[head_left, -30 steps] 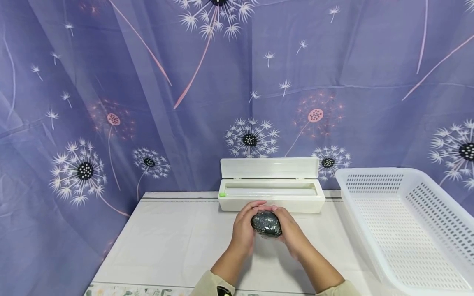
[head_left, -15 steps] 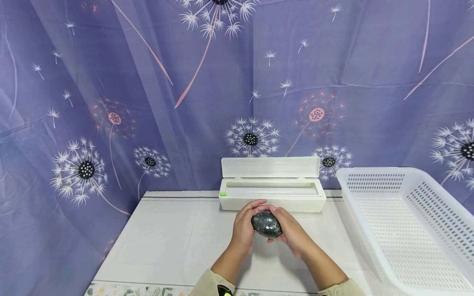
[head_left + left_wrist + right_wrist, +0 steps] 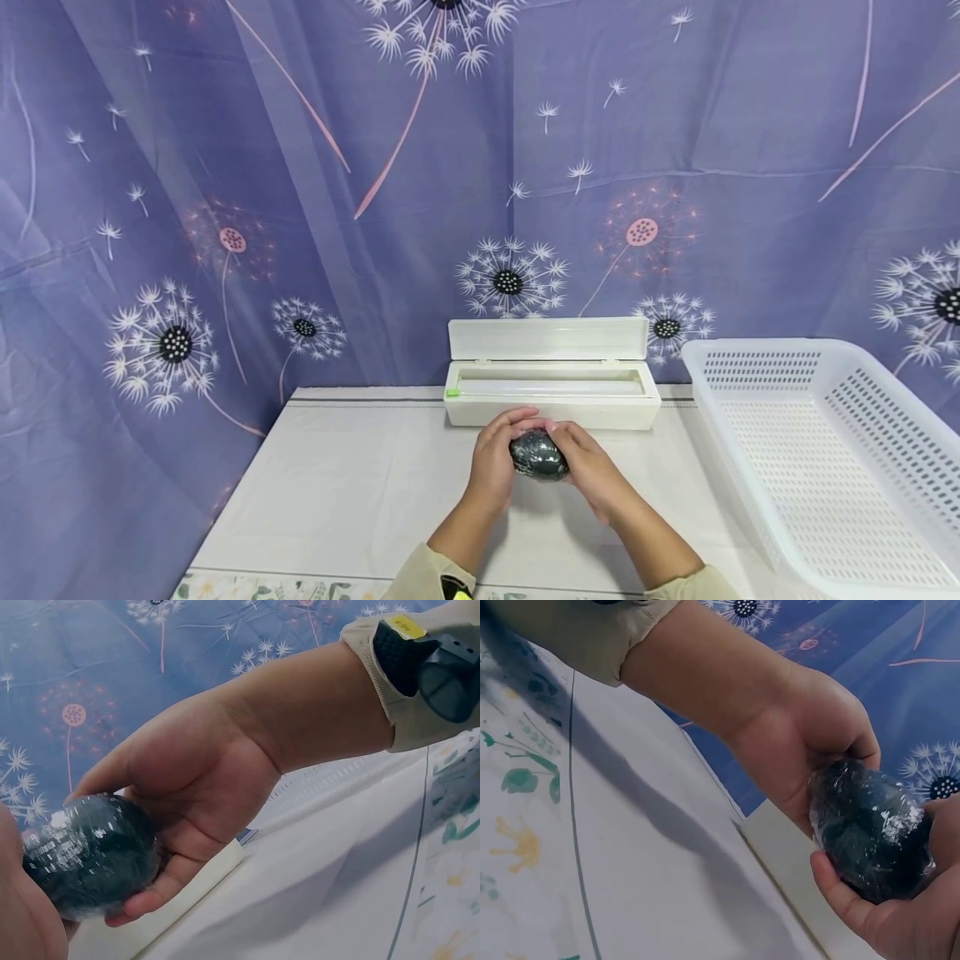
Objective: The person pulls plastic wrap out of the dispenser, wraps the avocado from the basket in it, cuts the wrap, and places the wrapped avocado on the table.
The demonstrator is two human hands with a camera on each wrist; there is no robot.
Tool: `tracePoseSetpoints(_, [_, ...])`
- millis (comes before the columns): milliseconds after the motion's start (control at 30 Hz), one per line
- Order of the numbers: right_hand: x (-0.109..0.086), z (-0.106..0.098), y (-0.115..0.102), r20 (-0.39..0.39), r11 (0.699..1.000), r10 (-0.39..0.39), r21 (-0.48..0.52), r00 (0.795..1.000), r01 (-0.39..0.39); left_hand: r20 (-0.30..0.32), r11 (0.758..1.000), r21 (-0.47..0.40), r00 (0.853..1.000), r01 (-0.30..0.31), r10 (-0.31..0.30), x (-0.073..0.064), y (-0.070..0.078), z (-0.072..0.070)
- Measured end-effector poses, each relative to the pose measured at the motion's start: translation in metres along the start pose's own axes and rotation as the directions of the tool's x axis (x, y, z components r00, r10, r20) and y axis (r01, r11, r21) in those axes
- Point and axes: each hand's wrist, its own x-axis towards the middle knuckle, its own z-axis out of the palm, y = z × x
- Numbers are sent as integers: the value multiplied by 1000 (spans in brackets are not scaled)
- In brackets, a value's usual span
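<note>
A dark green, oval, avocado-like fruit point(image 3: 538, 457) sits between my two hands, tightly wrapped in clear, shiny cling film. My left hand point(image 3: 491, 471) holds it from the left, its fingers bent over the far side. From the right, my right hand point(image 3: 594, 477) grips it, thumb near the top. In the left wrist view the right hand point(image 3: 199, 769) curls around the wrapped fruit point(image 3: 101, 855), fingertips underneath. The right wrist view has the left hand point(image 3: 799, 735) behind the fruit point(image 3: 874, 832). Both hands are just in front of a white cling film box point(image 3: 551, 412).
The box's lid point(image 3: 547, 340) stands raised; a film roll point(image 3: 551, 388) lies inside, with a green slider point(image 3: 452, 392) at its left. On the right is a white perforated plastic basket point(image 3: 738, 492). A white cloth covers the table point(image 3: 322, 483); a purple dandelion curtain point(image 3: 405, 275) hangs behind.
The wrapped fruit has turned slightly between my hands. Right-hand fingertips that showed beneath it half a second ago are now out of sight in the head view. Box and basket stay put.
</note>
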Motion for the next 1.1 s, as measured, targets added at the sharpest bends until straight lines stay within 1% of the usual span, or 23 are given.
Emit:
tracePoseSetpoints(100, [0, 1, 1, -29, 999, 0, -38, 1000, -1, -20, 999, 43, 1000, 13, -12, 0, -1, 0])
tracePoseSetpoints(300, [0, -1, 1, -68, 997, 0, -79, 998, -5, -61, 990, 133, 997, 45, -37, 0, 0, 3])
tracePoseSetpoints(400, [0, -3, 2, -72, 995, -6, -102, 997, -2, -52, 979, 193, 997, 65, -56, 0, 0, 2])
tracePoseSetpoints(567, [3, -5, 6, -68, 993, -4, -116, 998, -4, -10, 955, 284, 997, 80, -81, 1, -2, -2])
tracePoseSetpoints(667, [4, -6, 9, -59, 994, 4, -112, 998, -10, -2, 949, 300, 995, 92, -96, 0, -3, -5])
tracePoseSetpoints(767, [5, -7, 10, -54, 992, 5, -124, 999, -12, -10, 948, 305, 996, 91, -92, 0, -5, -6])
tracePoseSetpoints(967, [5, -11, 9, -48, 982, 15, -187, 999, -24, -39, 943, 323, 997, 80, -71, 2, -13, -8])
tracePoseSetpoints(1100, [4, -12, 9, -49, 966, 14, -259, 999, -26, -54, 934, 347, 997, 78, -63, 2, -16, -10])
